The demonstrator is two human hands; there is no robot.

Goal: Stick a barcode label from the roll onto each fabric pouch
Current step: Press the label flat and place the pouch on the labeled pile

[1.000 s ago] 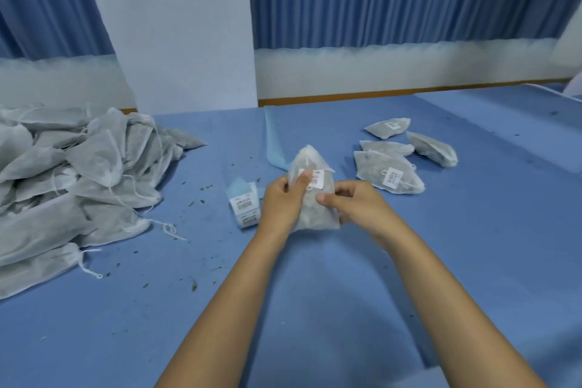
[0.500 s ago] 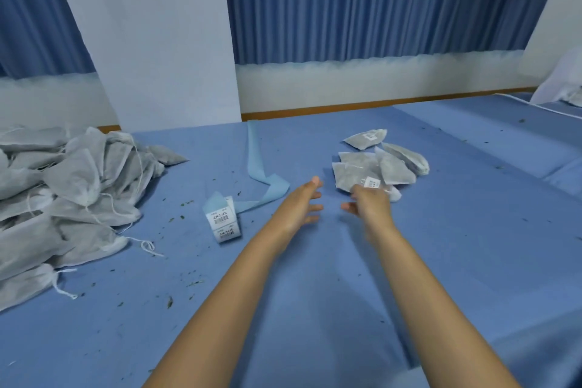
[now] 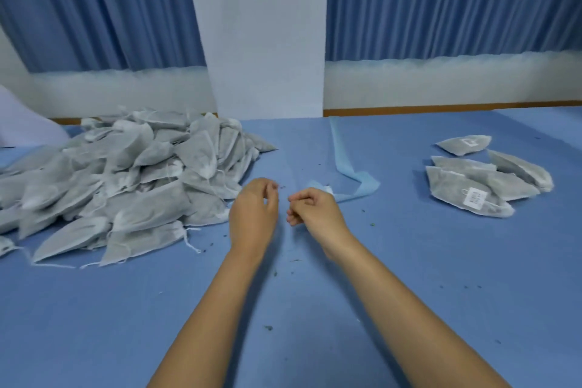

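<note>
Hands are held mid-table, left hand (image 3: 253, 214) and right hand (image 3: 313, 210) loosely curled, nothing gripped. Unlabelled pouches (image 3: 126, 179) are heaped left, labelled pouches (image 3: 482, 186) right; bare blue table (image 3: 315, 309) lies nearer.

A wide worktop covered in blue fabric (image 3: 409, 309) runs to a pale white wall (image 3: 441, 82). Pleated blue curtains (image 3: 441, 0) hang on both sides of a plain white pillar (image 3: 264, 41).

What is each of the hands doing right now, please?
Left hand: fingers curled, nothing visibly held.
Right hand: fingers curled at the label roll; a grip cannot be told.
</note>
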